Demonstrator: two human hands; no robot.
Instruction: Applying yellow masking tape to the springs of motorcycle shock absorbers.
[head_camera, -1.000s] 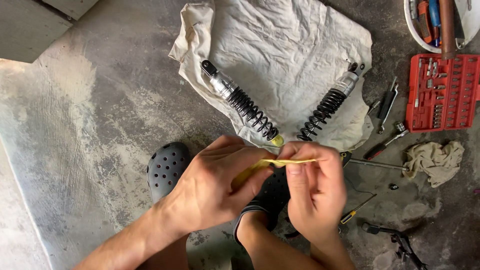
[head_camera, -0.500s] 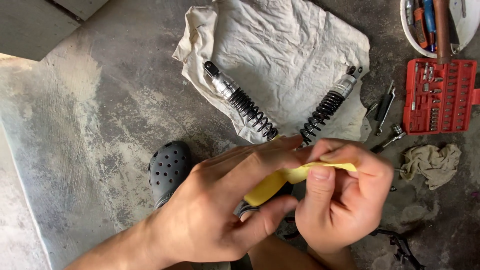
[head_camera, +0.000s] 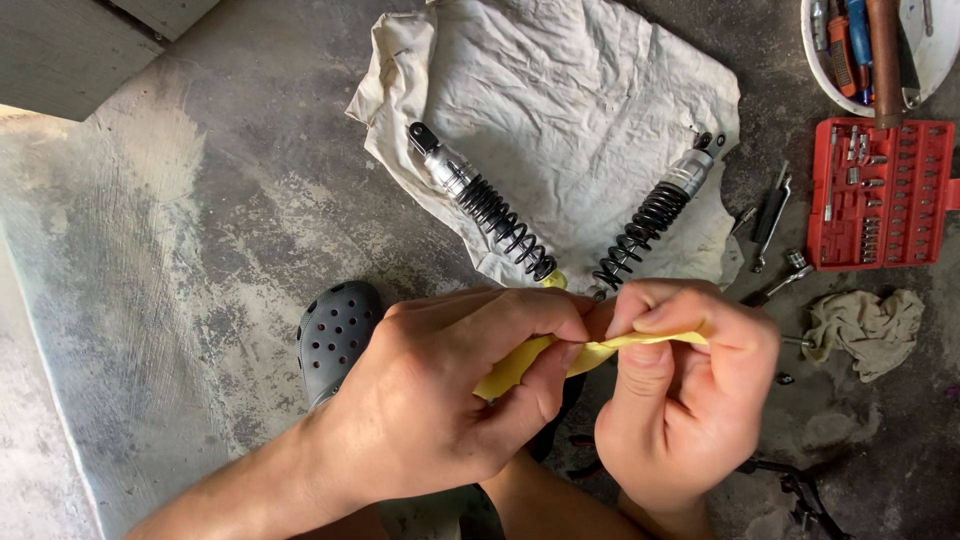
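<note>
Both my hands hold one yellow strip-like item (head_camera: 590, 352) between them, low in the middle of the view. My left hand (head_camera: 440, 400) grips its thicker yellow end from the left. My right hand (head_camera: 690, 390) pinches the thin flat end with thumb and fingers. What the yellow item is cannot be told. Beyond the hands, two black-sprung shock absorbers lie on a white cloth (head_camera: 570, 90): the left shock absorber (head_camera: 485, 215) and the right shock absorber (head_camera: 655, 220), their lower ends pointing toward each other.
A red socket set case (head_camera: 880, 195) lies open at the right, with a white bucket of tools (head_camera: 870, 45) above it. Loose wrenches (head_camera: 770, 215) and a crumpled rag (head_camera: 865, 325) lie on the concrete floor. A dark clog (head_camera: 335, 335) shows beneath my left hand.
My hands have shifted slightly on the yellow item; the right hand's pinch has moved along the thin end. The shock absorbers and tools have not moved.
</note>
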